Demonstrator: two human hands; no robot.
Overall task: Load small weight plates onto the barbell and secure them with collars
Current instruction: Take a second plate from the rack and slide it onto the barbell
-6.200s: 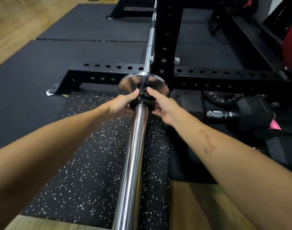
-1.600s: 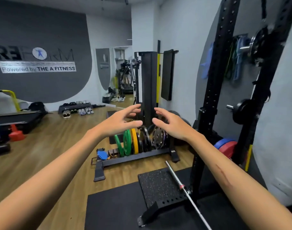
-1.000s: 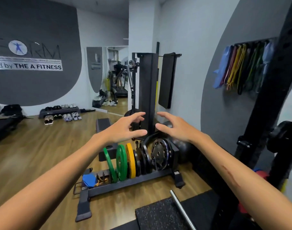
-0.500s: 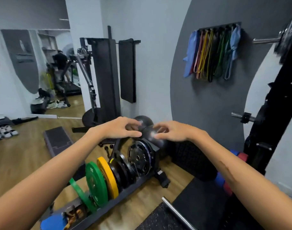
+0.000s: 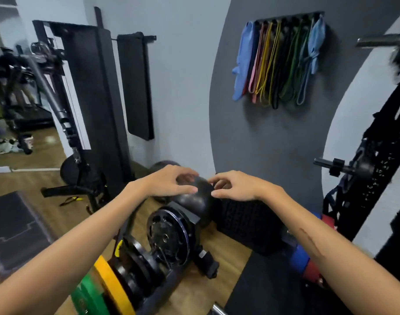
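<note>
Both bare forearms reach forward, palms down. The left hand (image 5: pixel 169 181) and right hand (image 5: pixel 236 186) hover close together, fingers loosely curled, holding nothing.

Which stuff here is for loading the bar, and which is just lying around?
For the job: black plates, yellow plate, green plate, bar end, left hand, right hand.
Lying about: bands, ball, wall pad.

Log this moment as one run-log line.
left hand: open | right hand: open | both above plate rack | no plate held
</note>
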